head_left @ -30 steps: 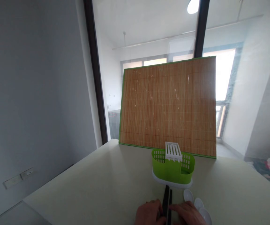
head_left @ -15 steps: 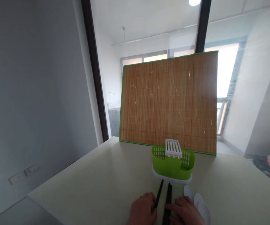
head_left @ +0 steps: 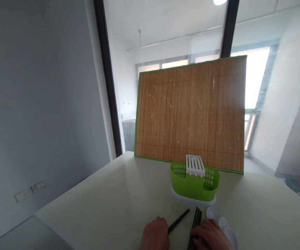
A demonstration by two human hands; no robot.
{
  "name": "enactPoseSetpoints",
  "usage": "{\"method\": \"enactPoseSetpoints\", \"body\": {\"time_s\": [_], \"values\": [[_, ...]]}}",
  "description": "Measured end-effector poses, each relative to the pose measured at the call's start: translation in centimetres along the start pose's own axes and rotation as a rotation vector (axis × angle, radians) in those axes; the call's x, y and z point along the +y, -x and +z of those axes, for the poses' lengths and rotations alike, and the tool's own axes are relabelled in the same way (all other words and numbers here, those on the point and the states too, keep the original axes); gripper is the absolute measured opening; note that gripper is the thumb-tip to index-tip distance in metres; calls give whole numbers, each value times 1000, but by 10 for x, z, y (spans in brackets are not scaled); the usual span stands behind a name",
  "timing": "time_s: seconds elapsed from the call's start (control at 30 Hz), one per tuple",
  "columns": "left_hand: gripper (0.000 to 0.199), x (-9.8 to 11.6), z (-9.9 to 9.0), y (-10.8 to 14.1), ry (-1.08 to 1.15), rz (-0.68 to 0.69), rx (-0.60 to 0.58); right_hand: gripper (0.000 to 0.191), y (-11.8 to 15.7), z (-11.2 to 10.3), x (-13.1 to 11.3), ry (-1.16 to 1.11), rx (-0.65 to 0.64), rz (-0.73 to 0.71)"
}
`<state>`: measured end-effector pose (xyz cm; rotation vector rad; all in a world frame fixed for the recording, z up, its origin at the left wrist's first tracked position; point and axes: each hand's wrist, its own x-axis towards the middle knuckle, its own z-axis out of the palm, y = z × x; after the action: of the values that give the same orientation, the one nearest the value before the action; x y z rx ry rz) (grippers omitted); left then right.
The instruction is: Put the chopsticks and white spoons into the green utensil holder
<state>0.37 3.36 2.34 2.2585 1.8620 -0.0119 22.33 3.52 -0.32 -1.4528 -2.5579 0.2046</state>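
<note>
My left hand (head_left: pixel 155 234) is closed around the near end of a black chopstick (head_left: pixel 179 221), whose far end points up and to the right; whether it is one or a pair I cannot tell. Beside it, my right hand (head_left: pixel 210 233) has its fingers bent over a bundle of black chopsticks (head_left: pixel 197 218) on the table. White spoons (head_left: pixel 212 213) lie just right of that hand, partly covered by it. Beyond both hands stands a green utensil basket (head_left: pixel 189 186) on a white base, with a white slatted rack (head_left: pixel 195 165) across its top middle.
The pale table (head_left: pixel 108 211) extends left and right of the hands. At its far edge a brown bamboo mat (head_left: pixel 189 114) with green edging stands upright in front of a glass partition. A grey wall with a socket (head_left: pixel 38 186) is on the left.
The chopstick in my left hand has swung its far end rightward and tilted away from upright in view. My right hand has shifted slightly right with the bundle. The view has turned a little.
</note>
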Motion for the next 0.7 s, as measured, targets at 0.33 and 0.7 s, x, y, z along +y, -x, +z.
{"method": "enactPoseSetpoints", "body": {"time_s": [0.33,0.7], "values": [[17,-21,-25,3,553,191,173,17,-1,2,4,47,120,-92],[18,30,-15,-7,974,450,301,40,-3,19,-2,-188,336,-93]]}}
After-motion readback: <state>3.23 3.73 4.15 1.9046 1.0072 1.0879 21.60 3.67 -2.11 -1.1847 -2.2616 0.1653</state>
